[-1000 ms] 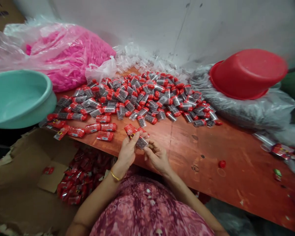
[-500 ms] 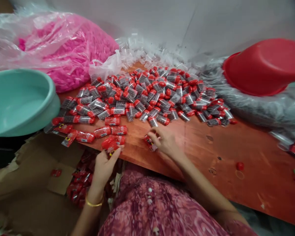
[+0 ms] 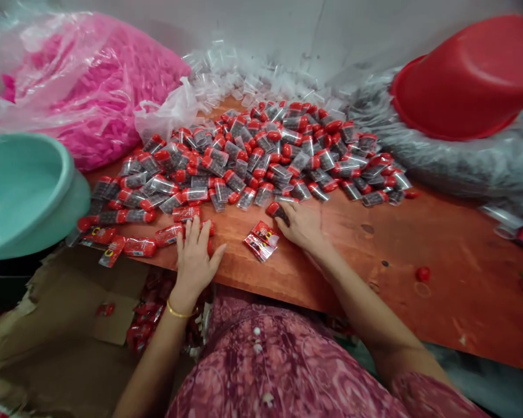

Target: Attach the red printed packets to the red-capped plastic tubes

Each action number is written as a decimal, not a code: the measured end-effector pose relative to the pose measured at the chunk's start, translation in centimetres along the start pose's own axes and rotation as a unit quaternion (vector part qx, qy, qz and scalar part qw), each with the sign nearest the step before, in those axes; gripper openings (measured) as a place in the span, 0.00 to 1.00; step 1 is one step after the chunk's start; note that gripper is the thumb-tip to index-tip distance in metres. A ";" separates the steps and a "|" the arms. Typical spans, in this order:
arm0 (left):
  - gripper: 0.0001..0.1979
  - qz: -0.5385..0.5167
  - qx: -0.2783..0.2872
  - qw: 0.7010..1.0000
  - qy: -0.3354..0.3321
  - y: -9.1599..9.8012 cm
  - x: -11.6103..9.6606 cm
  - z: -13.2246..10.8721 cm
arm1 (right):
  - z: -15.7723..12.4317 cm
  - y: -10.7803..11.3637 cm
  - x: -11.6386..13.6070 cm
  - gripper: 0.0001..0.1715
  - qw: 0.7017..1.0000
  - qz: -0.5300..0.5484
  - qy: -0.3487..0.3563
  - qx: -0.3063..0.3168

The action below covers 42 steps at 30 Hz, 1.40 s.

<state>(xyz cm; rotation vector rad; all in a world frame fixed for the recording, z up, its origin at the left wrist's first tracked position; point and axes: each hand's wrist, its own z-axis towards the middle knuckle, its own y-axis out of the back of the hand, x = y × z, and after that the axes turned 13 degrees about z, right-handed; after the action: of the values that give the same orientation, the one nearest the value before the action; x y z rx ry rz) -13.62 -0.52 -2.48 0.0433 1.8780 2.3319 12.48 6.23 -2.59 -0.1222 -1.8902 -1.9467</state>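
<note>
My left hand (image 3: 195, 255) lies open, fingers spread over the red wrapped packets (image 3: 168, 234) on the left of the wooden table. My right hand (image 3: 303, 227) has its fingers closed around a red-capped clear tube (image 3: 279, 212) with dark contents, at the front of the big pile. Just left of that hand, flat red printed wrappers (image 3: 261, 239) lie on the tabletop. Behind both hands spreads the heap of similar red-capped tubes (image 3: 244, 157). More red packets and a printed wrapper (image 3: 112, 251) sit near the table's left edge.
A turquoise basin (image 3: 76, 186) stands at left before a clear bag of pink pieces (image 3: 126, 87). At right, a red tub (image 3: 457, 81) rests on a bag of grey pieces (image 3: 436, 162). Below the table edge is an open cardboard box (image 3: 70, 337) with red packets.
My left hand has let go of a red packet, opened, and moved up over the packets. My right hand has left the wrappers and taken hold of a tube. The view has shifted slightly.
</note>
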 end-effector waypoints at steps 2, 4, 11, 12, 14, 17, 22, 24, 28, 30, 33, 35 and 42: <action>0.27 0.022 0.017 0.999 -0.025 -0.8 -0.3 1.4 | -1.2 0.1 -1.1 0.25 1.000 -0.012 0.000 0.002; 0.23 0.043 0.026 0.998 -0.031 -1.1 0.4 1.4 | -2.4 0.1 -2.1 0.26 1.000 -0.023 -0.006 -0.002; 0.22 0.003 -0.044 0.999 -0.019 0.4 -2.8 0.0 | -5.3 -0.2 -2.7 0.25 0.993 0.017 0.061 -0.101; 0.21 -0.010 -0.039 0.999 -0.034 0.4 -4.4 0.6 | -5.5 -0.3 -2.4 0.23 0.989 0.038 0.089 -0.111; 0.21 -0.013 -0.021 0.998 -0.053 -0.1 -7.4 2.1 | -5.8 -0.4 -2.0 0.19 0.980 0.076 0.136 -0.126; 0.23 -0.005 0.034 0.997 -0.065 -1.3 -10.2 4.4 | -6.3 -0.6 -2.0 0.15 0.970 0.115 0.156 -0.148; 0.10 -0.006 0.073 0.997 -0.039 -2.6 -10.6 5.9 | -6.8 -0.6 -3.1 0.13 0.963 0.179 0.138 -0.149; 0.10 -0.015 0.067 0.997 -0.022 -2.7 -10.5 5.8 | -6.8 -0.6 -3.2 0.12 0.962 0.189 0.134 -0.144; 0.20 -0.033 0.044 0.998 0.001 -3.1 -10.3 5.4 | -6.7 -0.5 -2.7 0.14 0.961 0.192 0.146 -0.133; 0.22 -0.048 0.044 0.998 -0.001 -3.6 -10.2 5.4 | -6.4 -0.5 -2.0 0.16 0.965 0.184 0.153 -0.110; 0.20 -0.075 0.041 0.996 -0.012 -4.7 -9.9 6.0 | -5.0 -0.7 -0.5 0.19 0.980 0.146 0.123 -0.057; 0.19 -0.087 0.030 0.996 -0.015 -5.0 -9.9 6.4 | -3.7 -0.9 0.4 0.20 0.990 0.110 0.078 -0.028; 0.24 -0.032 -0.034 0.999 0.022 -2.8 -10.1 2.9 | -1.5 -1.8 0.9 0.15 0.997 0.065 0.045 -0.018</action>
<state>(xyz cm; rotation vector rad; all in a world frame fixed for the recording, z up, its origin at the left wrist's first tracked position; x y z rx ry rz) -3.02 1.54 -3.88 -0.0735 1.7907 2.3704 11.36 4.55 -4.04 -0.1596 -1.7465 -1.8678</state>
